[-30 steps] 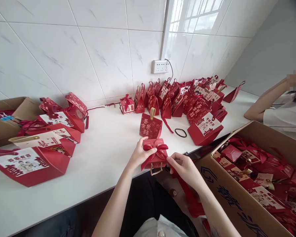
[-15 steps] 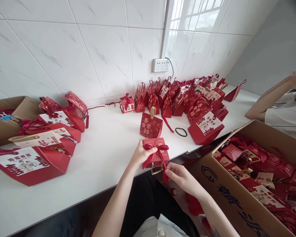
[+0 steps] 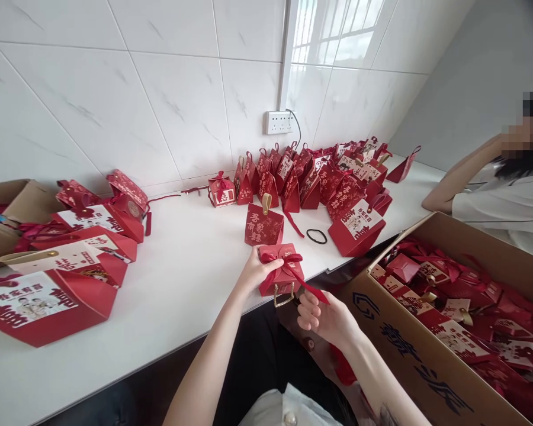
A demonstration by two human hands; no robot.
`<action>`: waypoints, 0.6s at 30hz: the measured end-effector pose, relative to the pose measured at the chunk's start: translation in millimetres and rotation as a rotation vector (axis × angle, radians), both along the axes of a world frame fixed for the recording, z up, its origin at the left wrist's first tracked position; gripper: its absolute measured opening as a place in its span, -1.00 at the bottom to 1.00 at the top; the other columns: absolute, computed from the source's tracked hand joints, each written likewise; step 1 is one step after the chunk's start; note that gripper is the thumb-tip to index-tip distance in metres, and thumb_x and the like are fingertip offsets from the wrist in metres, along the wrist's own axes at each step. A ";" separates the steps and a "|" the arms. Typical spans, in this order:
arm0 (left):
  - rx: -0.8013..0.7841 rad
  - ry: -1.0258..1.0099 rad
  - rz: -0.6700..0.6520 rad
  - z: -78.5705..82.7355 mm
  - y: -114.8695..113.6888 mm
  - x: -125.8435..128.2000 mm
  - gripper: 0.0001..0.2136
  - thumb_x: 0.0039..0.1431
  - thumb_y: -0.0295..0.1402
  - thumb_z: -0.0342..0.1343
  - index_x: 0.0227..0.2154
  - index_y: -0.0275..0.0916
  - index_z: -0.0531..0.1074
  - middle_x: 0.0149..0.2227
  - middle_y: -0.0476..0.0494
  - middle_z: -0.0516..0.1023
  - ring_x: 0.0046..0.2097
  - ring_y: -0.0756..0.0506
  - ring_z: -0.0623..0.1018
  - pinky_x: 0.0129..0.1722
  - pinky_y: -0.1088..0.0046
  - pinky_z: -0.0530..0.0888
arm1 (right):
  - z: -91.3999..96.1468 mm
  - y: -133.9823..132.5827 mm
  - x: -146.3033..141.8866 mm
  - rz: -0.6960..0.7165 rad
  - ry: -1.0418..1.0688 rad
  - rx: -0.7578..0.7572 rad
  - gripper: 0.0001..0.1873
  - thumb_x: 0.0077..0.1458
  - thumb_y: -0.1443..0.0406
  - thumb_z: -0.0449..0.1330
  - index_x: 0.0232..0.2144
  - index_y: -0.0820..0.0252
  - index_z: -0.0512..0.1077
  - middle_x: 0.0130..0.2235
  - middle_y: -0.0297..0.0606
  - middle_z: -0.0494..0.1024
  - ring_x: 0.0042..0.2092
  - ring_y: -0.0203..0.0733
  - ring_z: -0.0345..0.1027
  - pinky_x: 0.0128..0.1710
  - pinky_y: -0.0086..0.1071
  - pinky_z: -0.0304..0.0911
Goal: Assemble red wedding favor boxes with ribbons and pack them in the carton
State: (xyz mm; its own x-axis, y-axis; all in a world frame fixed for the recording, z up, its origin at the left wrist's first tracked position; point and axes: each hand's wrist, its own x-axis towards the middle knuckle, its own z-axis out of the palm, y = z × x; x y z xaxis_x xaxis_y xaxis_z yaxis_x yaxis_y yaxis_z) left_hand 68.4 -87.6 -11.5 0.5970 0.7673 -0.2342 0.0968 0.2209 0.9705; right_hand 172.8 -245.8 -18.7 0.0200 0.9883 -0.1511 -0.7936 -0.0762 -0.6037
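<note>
A small red gift box (image 3: 270, 288) sits at the table's front edge, a red ribbon bow (image 3: 289, 258) tied across its top. My left hand (image 3: 254, 273) grips the box's left side, its thumb pressed on the bow's left part. From the bow a ribbon tail (image 3: 310, 287) runs taut toward my right hand (image 3: 327, 318), which is closed on it with curled fingers. A gold rope handle (image 3: 285, 296) hangs at the box's front. Just behind the box stands a red triangular box (image 3: 263, 225) with a tan loop.
Many red gift boxes (image 3: 311, 186) crowd the table along the wall. More boxes (image 3: 84, 305) and a carton (image 3: 0, 236) are at left. A large carton (image 3: 359, 337) full of red boxes stands at right. A black band (image 3: 317, 236) lies nearby. Another person's arm (image 3: 453, 171) rests at right.
My right hand has drawn the ribbon tail out to the right, turning so its curled fingers show. My left hand keeps its grip on the box. The view has shifted slightly to the right.
</note>
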 end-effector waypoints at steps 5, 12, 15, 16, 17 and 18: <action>-0.005 -0.002 -0.009 0.7 3.6 3.4 -0.57 -0.09 -0.28 0.31 -0.18 -0.20 0.26 -0.16 -0.16 0.50 -0.13 -0.12 0.54 -0.10 0.32 0.46 | -6.6 -7.4 -4.4 0.011 -0.209 -0.112 -0.63 0.01 0.10 0.25 -0.61 0.22 0.28 -0.59 -0.44 0.22 -0.57 -0.40 0.10 -0.48 -0.42 0.09; 0.021 0.020 0.005 1.5 1.7 13.9 -0.57 -0.11 -0.26 0.32 -0.20 -0.20 0.27 -0.20 -0.14 0.51 -0.18 -0.11 0.54 -0.14 0.32 0.46 | -8.9 -17.8 0.2 -0.040 -0.578 -0.141 -0.57 0.02 -0.01 0.21 -0.55 0.23 0.31 -0.53 -0.36 0.36 -0.49 -0.36 0.20 -0.41 -0.42 0.09; 0.045 0.019 -0.009 2.3 0.5 21.8 -0.59 -0.12 -0.27 0.32 -0.22 -0.20 0.28 -0.22 -0.13 0.51 -0.19 -0.11 0.54 -0.14 0.32 0.46 | -6.1 -23.5 5.0 -0.095 -0.625 -0.161 -0.59 0.01 0.01 0.23 -0.55 0.22 0.30 -0.52 -0.36 0.38 -0.48 -0.35 0.22 -0.40 -0.42 0.11; 0.052 0.015 -0.017 2.8 0.4 24.2 -0.59 -0.12 -0.27 0.32 -0.23 -0.20 0.28 -0.22 -0.14 0.51 -0.20 -0.11 0.55 -0.15 0.33 0.47 | -5.9 -26.3 5.6 -0.113 -0.636 -0.173 -0.60 0.00 0.01 0.23 -0.54 0.22 0.29 -0.52 -0.37 0.38 -0.49 -0.35 0.22 -0.40 -0.42 0.11; 0.058 0.010 -0.026 3.3 0.5 26.3 -0.59 -0.11 -0.26 0.32 -0.23 -0.20 0.28 -0.22 -0.14 0.52 -0.20 -0.11 0.55 -0.16 0.33 0.47 | -6.4 -29.4 5.6 -0.127 -0.655 -0.187 -0.60 0.00 0.01 0.23 -0.54 0.22 0.29 -0.53 -0.37 0.37 -0.49 -0.35 0.22 -0.40 -0.41 0.11; 0.063 0.004 -0.035 3.6 0.9 28.3 -0.60 -0.11 -0.26 0.32 -0.23 -0.20 0.28 -0.21 -0.14 0.52 -0.21 -0.11 0.56 -0.17 0.34 0.48 | -7.7 -33.0 4.7 -0.136 -0.681 -0.201 -0.60 -0.01 0.01 0.22 -0.55 0.22 0.29 -0.54 -0.38 0.37 -0.50 -0.35 0.21 -0.41 -0.41 0.11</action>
State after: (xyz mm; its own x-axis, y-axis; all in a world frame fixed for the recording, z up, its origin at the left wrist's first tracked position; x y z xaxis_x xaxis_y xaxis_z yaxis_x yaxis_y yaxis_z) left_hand 96.7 -86.7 -7.9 0.6225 0.7596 -0.1886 0.1073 0.1559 0.9819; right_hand 177.5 -278.8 -26.4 0.2951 0.9248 -0.2400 -0.2563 -0.1654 -0.9524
